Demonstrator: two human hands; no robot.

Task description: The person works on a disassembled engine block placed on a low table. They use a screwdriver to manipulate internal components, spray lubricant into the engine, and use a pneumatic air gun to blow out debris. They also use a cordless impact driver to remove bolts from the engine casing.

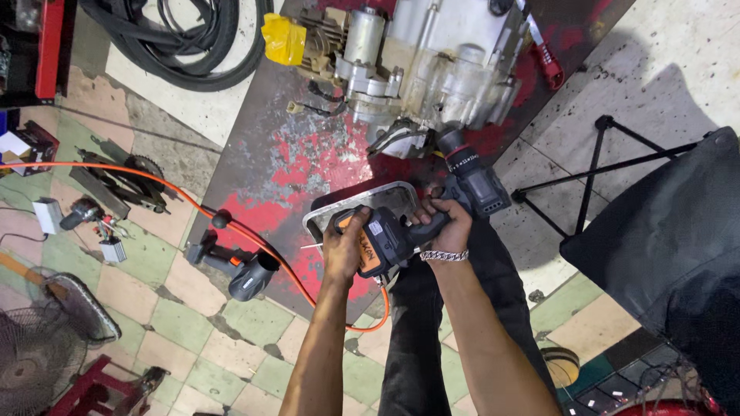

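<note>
A black cordless impact driver (470,181) points up at a grey motorcycle engine (420,65) that lies on a worn red and grey metal bench top (285,166). My right hand (445,225) grips the driver's handle. My left hand (343,245) holds the black and orange battery pack (379,243) at the handle's base. The driver's nose touches the lower edge of the engine. A metal tray (362,202) sits under my hands. A silver chain bracelet (444,255) is on my right wrist.
An orange air hose (177,192) runs across the floor and bench. A black air tool (239,270) lies at the bench edge. Tyres (185,38) lie top left, a fan (46,339) bottom left, a black folding stool (655,231) right, a red-handled wrench (546,58) beside the engine.
</note>
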